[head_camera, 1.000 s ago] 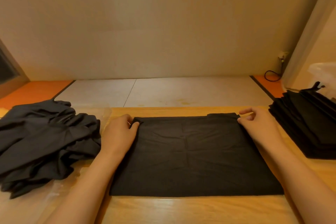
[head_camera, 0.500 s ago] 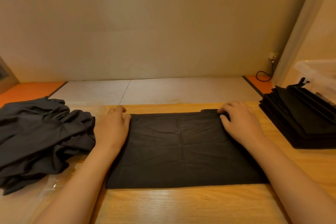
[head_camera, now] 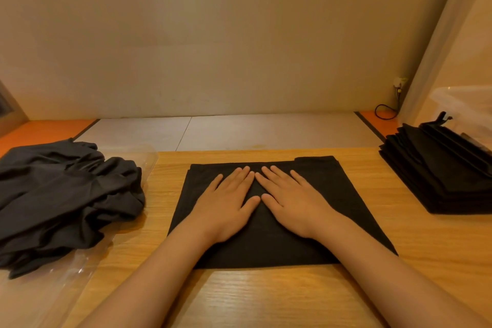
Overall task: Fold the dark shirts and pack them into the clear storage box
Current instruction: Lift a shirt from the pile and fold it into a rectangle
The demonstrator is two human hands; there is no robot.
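A dark shirt (head_camera: 343, 202), folded into a flat rectangle, lies on the wooden table (head_camera: 266, 298) in front of me. My left hand (head_camera: 226, 202) and my right hand (head_camera: 292, 200) press flat on its middle, side by side, fingers straight and index fingers almost touching. A crumpled heap of unfolded dark shirts (head_camera: 61, 200) lies at the left on clear plastic wrap. A neat stack of folded dark shirts (head_camera: 442, 173) sits at the right. Behind that stack, at the right edge, stands the clear storage box (head_camera: 468, 106), partly cut off.
Clear plastic wrap (head_camera: 53, 287) spreads under and in front of the left heap. A beige wall rises behind the table, with a pale board (head_camera: 226, 132) along its foot. A black cable (head_camera: 386, 112) and a plug sit at the back right corner.
Both hands let go of the shirt's far corners and moved inward to its middle, where they now press flat. The view shifted slightly left.
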